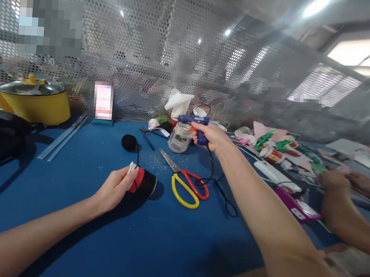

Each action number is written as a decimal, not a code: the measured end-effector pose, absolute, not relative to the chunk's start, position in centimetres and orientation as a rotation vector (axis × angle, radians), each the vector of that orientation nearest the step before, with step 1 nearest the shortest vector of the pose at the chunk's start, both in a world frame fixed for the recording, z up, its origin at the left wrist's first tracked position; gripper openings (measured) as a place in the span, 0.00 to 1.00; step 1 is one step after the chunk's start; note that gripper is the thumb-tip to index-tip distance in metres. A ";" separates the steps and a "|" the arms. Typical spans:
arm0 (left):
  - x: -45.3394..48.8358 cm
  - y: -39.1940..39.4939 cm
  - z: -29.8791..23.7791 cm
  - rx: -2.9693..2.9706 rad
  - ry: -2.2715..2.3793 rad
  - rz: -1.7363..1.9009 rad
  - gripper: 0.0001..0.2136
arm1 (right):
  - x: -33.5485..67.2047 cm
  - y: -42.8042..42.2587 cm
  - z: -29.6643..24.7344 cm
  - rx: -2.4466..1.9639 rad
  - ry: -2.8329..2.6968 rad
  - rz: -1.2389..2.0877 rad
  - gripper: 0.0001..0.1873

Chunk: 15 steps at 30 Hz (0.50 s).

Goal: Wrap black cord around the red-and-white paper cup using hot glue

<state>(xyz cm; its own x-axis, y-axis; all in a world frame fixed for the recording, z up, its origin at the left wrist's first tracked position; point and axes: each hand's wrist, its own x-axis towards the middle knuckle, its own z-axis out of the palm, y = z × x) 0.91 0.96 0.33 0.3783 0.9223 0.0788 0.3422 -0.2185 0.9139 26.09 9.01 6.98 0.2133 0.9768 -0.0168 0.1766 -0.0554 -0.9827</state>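
My left hand (pixel 115 187) is closed around the white-rimmed end of a small cup (pixel 146 183) wrapped in red and black yarn, tilted on its side above the table. A black strand runs from it to a black yarn ball (pixel 129 143) lying just beyond. My right hand (pixel 213 136) grips a blue hot glue gun (pixel 192 119) with an orange trigger, its nozzle pointing left over a clear jar (pixel 179 139). The gun's black cord hangs down to the table. Between my hands lie large scissors (pixel 180 172) with one yellow and one red handle.
A yellow pot (pixel 37 103) with a glass lid and a phone (pixel 103 101) on a stand are at the back left. Right of my arm are a white power strip (pixel 277 175), a purple box (pixel 297 204) and craft scraps. A co-worker's hands (pixel 336 180) are at the right.
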 end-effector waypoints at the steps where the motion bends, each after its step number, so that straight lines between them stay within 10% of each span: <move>1: 0.9 1.0 0.3 1.760 1.110 0.833 0.15 | 26.3 9.6 7.0 -1.491 -1.168 0.997 0.08; 15: 0.8 1.1 0.0 1.754 1.089 0.823 0.15 | 28.5 7.8 7.8 -1.894 -1.325 0.379 0.21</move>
<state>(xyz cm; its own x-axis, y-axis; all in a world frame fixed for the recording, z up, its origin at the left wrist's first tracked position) 0.85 1.10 -0.05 0.3940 0.9156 0.0800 0.3272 -0.2211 0.9187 28.46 7.84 7.78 0.4128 0.8923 0.1831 0.6601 -0.1545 -0.7351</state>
